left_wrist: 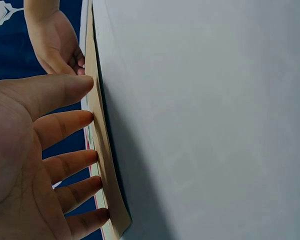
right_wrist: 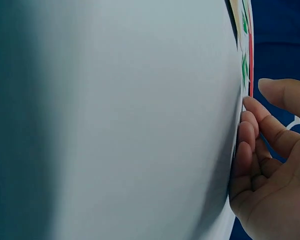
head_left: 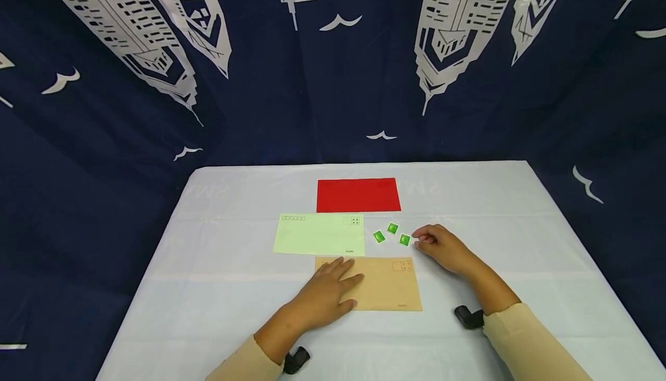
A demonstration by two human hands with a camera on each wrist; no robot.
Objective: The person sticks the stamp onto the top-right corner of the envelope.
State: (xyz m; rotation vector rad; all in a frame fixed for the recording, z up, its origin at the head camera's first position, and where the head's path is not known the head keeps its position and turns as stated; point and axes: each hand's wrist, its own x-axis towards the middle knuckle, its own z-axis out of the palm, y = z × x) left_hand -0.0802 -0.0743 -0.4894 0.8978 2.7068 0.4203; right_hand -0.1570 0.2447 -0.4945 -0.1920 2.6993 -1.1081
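Observation:
My left hand (head_left: 324,293) rests with spread fingers on the left half of a brown envelope (head_left: 387,285), which lies flat near the table's middle. In the left wrist view, the fingertips (left_wrist: 92,117) touch the envelope's surface. Just right of three small green stamps, my right hand (head_left: 441,248) sits low over the table. Its fingertips are right beside the nearest stamp (head_left: 404,240), and nothing shows between thumb and fingers. The other two, a left stamp (head_left: 378,236) and an upper stamp (head_left: 392,228), lie close by. In the right wrist view, the fingers (right_wrist: 247,131) bend loosely against the tabletop.
A pale green envelope (head_left: 317,236) lies beyond the brown one, left of the stamps. Farther back is a red envelope (head_left: 359,195). All lie on a white-covered table (head_left: 229,254). Behind hangs a dark blue curtain (head_left: 312,92) with white building prints.

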